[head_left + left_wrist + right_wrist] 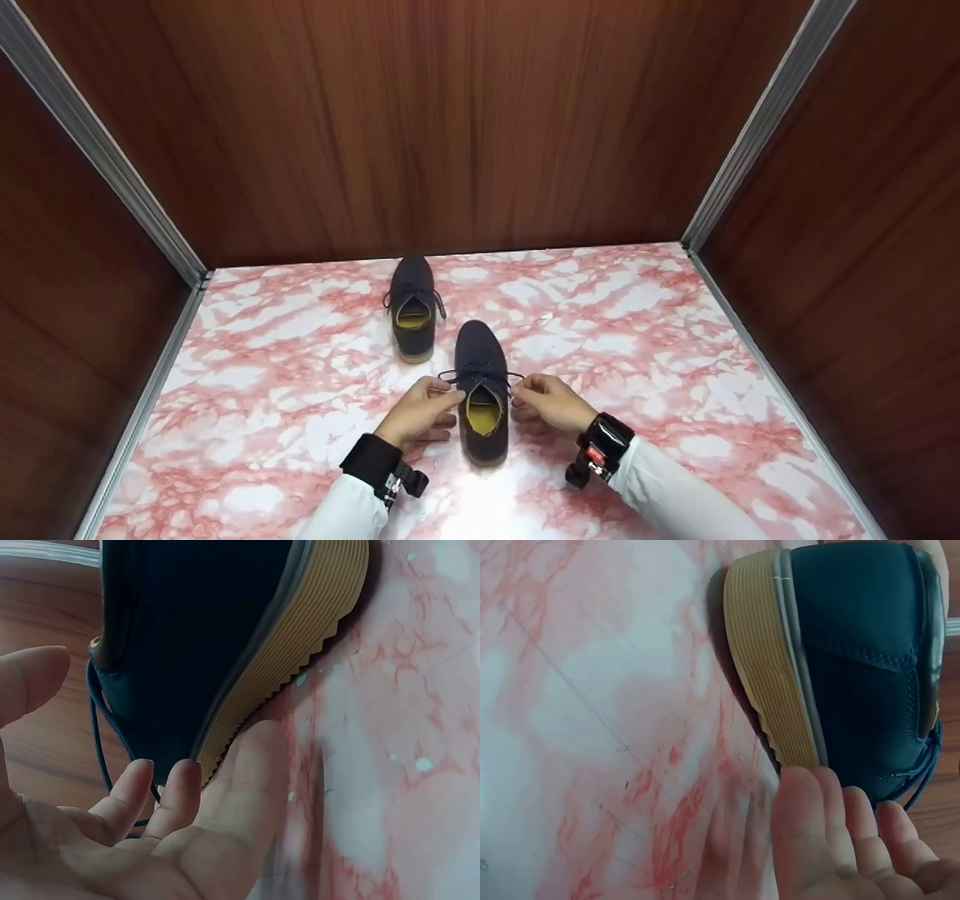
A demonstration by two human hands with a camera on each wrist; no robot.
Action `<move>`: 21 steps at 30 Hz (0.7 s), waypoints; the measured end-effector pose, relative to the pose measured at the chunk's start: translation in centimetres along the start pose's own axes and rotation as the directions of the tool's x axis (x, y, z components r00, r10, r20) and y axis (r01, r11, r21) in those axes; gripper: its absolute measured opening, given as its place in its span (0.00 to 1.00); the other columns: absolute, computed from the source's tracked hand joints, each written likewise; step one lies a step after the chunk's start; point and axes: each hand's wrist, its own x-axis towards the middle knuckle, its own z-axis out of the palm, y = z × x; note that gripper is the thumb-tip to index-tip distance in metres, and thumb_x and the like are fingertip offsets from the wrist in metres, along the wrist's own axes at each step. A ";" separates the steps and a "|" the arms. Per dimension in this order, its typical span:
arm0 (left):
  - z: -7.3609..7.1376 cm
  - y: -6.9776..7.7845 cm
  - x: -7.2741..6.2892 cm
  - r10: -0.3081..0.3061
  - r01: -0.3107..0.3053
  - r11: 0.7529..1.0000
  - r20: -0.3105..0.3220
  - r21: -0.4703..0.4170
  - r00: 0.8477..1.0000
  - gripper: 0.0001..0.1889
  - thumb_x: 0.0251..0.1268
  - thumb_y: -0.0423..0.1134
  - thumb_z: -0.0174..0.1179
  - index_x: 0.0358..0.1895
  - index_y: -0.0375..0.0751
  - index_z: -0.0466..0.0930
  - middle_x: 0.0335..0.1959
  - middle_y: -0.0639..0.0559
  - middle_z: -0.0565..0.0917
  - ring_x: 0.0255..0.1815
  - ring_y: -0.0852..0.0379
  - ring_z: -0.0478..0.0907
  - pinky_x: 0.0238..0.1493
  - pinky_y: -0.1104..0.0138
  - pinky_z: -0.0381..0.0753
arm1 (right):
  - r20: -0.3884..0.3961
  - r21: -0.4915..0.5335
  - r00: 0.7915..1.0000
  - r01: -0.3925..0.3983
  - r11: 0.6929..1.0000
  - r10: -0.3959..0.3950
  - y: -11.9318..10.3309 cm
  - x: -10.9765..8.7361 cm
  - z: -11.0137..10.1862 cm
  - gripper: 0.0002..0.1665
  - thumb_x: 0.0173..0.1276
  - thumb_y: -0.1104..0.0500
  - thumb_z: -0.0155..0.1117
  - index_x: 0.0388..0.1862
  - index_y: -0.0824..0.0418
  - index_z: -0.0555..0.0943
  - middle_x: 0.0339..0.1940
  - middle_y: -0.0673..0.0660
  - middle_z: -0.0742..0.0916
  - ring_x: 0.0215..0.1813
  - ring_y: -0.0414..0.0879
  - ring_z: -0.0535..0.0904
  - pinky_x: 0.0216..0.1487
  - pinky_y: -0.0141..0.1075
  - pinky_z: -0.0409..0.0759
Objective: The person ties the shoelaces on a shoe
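A dark navy lace-up shoe (480, 349) with a yellow insole stands upright between my hands, toe pointing away, its lace (484, 373) tied in a bow. My left hand (424, 412) is at the shoe's left side, thumb apart from the fingers. In the left wrist view, the fingertips lie right by the tan ribbed sole (300, 622), and a lace loop (97, 727) hangs behind them. At the other side, my right hand (555, 405) has its fingers loosely bent. The right wrist view shows its fingertips against the shoe's side (847, 615), beneath the lace (930, 761).
The matching shoe (413, 289) stands farther back and to the left, also laced in a bow. A red-and-white marbled surface (637, 337) lies under both. Brown wood-look panels (465, 135) with grey metal edging (765, 120) enclose the back and sides.
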 end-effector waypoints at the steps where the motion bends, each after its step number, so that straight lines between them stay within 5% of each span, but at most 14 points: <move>1: 0.1 0.0 0.0 -0.006 0.006 1.000 0.011 -0.007 1.000 0.33 0.70 0.51 0.66 0.65 0.35 0.63 0.56 0.41 0.75 0.45 0.46 0.85 0.42 0.53 0.89 | 0.005 -0.011 1.000 -0.004 1.000 0.004 0.0 0.0 0.1 0.25 0.80 0.49 0.59 0.55 0.72 0.78 0.48 0.66 0.88 0.39 0.51 0.89 0.38 0.46 0.90; 9: 0.7 -0.1 0.5 0.005 -0.002 1.000 0.099 -0.027 0.995 0.32 0.70 0.45 0.67 0.68 0.35 0.63 0.54 0.43 0.79 0.41 0.51 0.87 0.41 0.56 0.89 | 0.053 -0.033 0.998 -0.026 0.999 0.027 -0.4 -0.2 0.3 0.26 0.77 0.45 0.63 0.53 0.68 0.80 0.48 0.68 0.89 0.45 0.60 0.92 0.44 0.50 0.91; 14: 0.9 0.0 0.5 0.028 -0.025 1.000 0.124 -0.018 0.992 0.33 0.68 0.40 0.69 0.69 0.34 0.62 0.58 0.39 0.80 0.42 0.51 0.88 0.47 0.53 0.90 | 0.093 -0.005 0.994 -0.055 0.998 0.055 -0.6 -0.5 0.3 0.30 0.73 0.46 0.69 0.60 0.68 0.75 0.53 0.65 0.87 0.49 0.64 0.90 0.45 0.51 0.91; 21: 1.5 0.2 0.7 0.099 -0.089 0.993 0.135 -0.077 0.986 0.35 0.63 0.34 0.70 0.69 0.33 0.61 0.59 0.34 0.76 0.43 0.51 0.85 0.49 0.49 0.90 | 0.126 -0.041 0.992 0.031 0.999 -0.026 -0.4 -0.4 0.6 0.38 0.70 0.48 0.72 0.69 0.69 0.73 0.59 0.66 0.82 0.49 0.57 0.89 0.44 0.53 0.90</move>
